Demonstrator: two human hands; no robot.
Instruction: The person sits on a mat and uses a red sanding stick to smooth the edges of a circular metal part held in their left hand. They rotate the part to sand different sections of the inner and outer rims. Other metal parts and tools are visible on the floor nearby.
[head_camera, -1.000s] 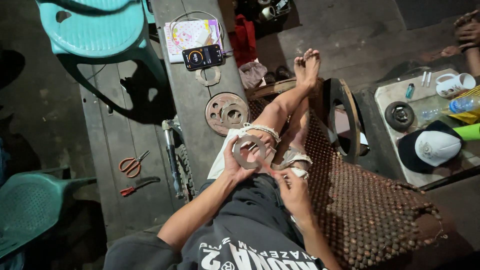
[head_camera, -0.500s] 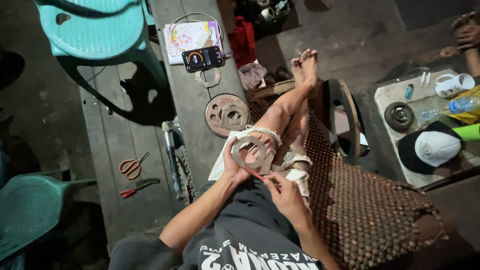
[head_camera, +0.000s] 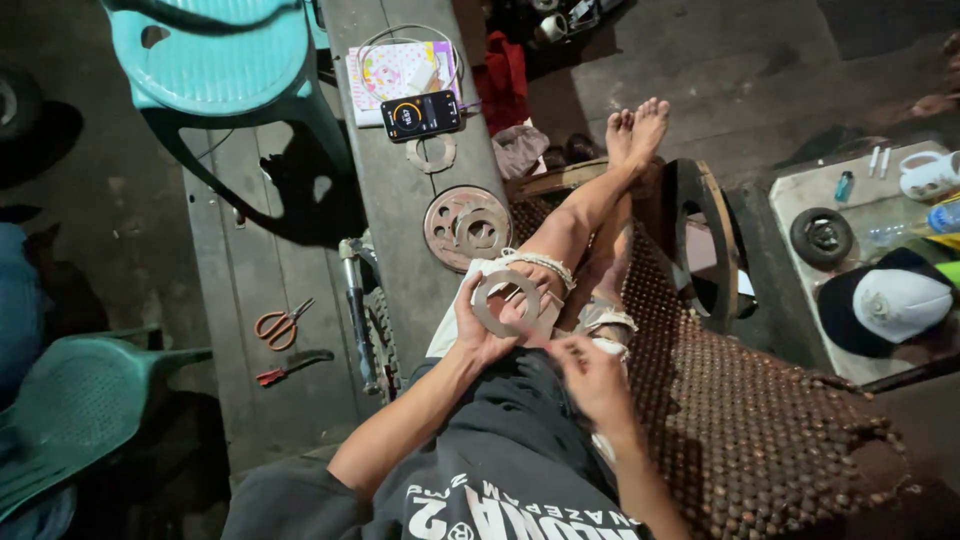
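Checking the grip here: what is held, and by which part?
The left hand holds a flat grey ring by its lower-left rim. The right hand holds nothing visible.

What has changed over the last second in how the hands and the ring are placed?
The right hand has drawn back from the flat ring toward the lap; a second ago it sat at the ring's lower edge. The left hand still holds the ring over the knee. Scissors and phone stayed put.

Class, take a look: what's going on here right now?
A seated person holds a flat cardboard ring upright in the left hand over their lap. The right hand is beside it, fingertips pinched near its lower edge. More rings lie on the grey bench, and scissors rest on the floorboards.
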